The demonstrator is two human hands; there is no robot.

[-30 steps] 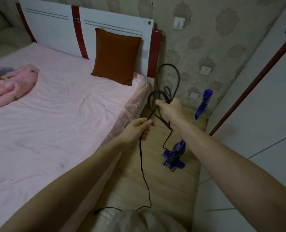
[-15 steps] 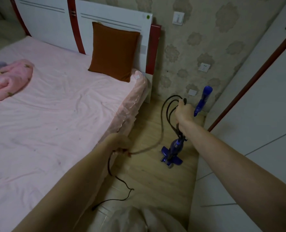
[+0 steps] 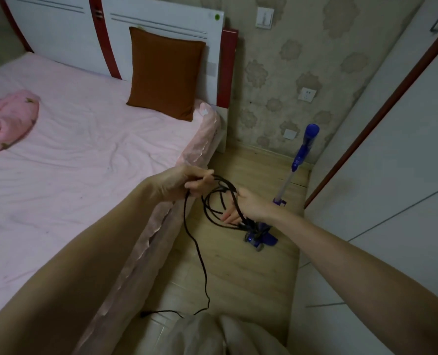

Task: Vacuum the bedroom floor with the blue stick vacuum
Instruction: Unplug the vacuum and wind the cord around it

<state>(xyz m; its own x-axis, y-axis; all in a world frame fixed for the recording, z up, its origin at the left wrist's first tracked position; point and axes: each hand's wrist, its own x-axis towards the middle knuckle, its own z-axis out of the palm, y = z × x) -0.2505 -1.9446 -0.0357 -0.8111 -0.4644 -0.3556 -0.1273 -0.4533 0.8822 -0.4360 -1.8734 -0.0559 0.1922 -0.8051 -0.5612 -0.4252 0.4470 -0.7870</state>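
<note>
Both my hands hold the black cord (image 3: 207, 213): my left hand (image 3: 184, 181) pinches it near the bed (image 3: 72, 162), and my right hand (image 3: 246, 204) has its fingers through the loops. My blue stick vacuum (image 3: 284, 185) stands on the wood floor (image 3: 238, 265) just past my right hand, on the far right. My wrist hides part of its body, and the cord's end is hard to see.

Dim, flat indoor light with soft shadows and no glare. Wide-angle bending shows at the frame edges. Detail is slightly soft throughout.
</note>
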